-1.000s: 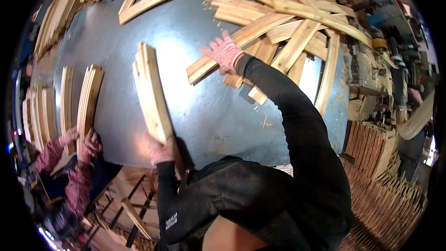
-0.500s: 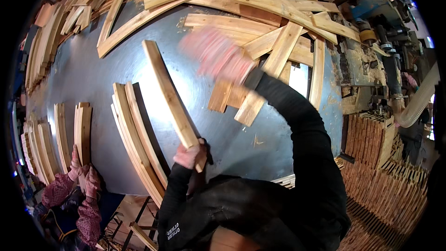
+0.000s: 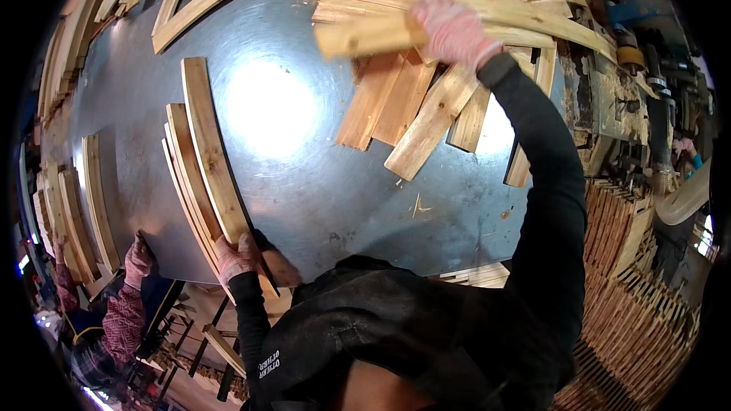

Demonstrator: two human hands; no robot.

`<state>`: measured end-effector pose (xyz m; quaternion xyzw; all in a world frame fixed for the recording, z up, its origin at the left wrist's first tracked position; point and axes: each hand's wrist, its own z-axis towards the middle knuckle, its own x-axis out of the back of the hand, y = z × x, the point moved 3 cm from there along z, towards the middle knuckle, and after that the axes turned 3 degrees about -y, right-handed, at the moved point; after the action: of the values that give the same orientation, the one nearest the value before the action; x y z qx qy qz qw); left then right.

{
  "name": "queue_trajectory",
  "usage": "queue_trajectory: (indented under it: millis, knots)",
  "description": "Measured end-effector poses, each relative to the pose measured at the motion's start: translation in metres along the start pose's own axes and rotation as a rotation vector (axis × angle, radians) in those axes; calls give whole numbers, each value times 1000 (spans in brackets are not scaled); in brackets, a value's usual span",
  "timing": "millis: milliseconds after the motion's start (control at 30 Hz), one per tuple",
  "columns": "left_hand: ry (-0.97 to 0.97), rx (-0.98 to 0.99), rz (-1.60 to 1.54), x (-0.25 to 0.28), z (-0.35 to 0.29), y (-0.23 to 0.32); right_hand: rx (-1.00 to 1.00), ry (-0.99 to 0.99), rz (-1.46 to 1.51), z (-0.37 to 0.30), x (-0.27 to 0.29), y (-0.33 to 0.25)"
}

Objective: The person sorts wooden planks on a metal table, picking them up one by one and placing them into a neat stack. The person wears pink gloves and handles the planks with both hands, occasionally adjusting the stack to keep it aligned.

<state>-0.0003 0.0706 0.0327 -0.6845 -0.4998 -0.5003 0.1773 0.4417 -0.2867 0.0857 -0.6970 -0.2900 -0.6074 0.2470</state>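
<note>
My left hand (image 3: 238, 256), in a pinkish knit glove, is closed round the near end of a long wooden strip (image 3: 207, 137). That strip lies alongside several similar strips (image 3: 181, 164) at the left of the metal table. Over the loose pile, my right hand (image 3: 455, 32) is closed on the right end of a wooden board (image 3: 369, 35), which points left and is smeared by motion. Below it, short wide boards (image 3: 403, 97) lie fanned out on the tabletop.
The metal table (image 3: 320, 205) has a loose heap of boards (image 3: 533, 19) at its far side. At the left, a co-worker's gloved hand (image 3: 137, 261) is near more strips (image 3: 99, 202). Stacked wood (image 3: 609, 236) and machinery (image 3: 632, 99) stand at the right.
My left hand has moved left, bringing its strip beside the others. My right hand has swung right and now holds a board. The co-worker's hands have moved apart.
</note>
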Motion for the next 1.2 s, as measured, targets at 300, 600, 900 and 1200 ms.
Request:
queue_trajectory:
  millis: [300,600,900,1200]
  knots:
    - [-1042,-500,-614,-26,-9,102,647,-139,61,-92,1,-215]
    - [-1445,-154,-725,-9,-57,69,-136,-152,23,-42,-41,22]
    - [-923,-147,-774,20,-82,7,159,-103,-173,-109,-32,32]
    - [-297,-78,-803,29,-30,-17,163,-458,-244,-71,-22,-14]
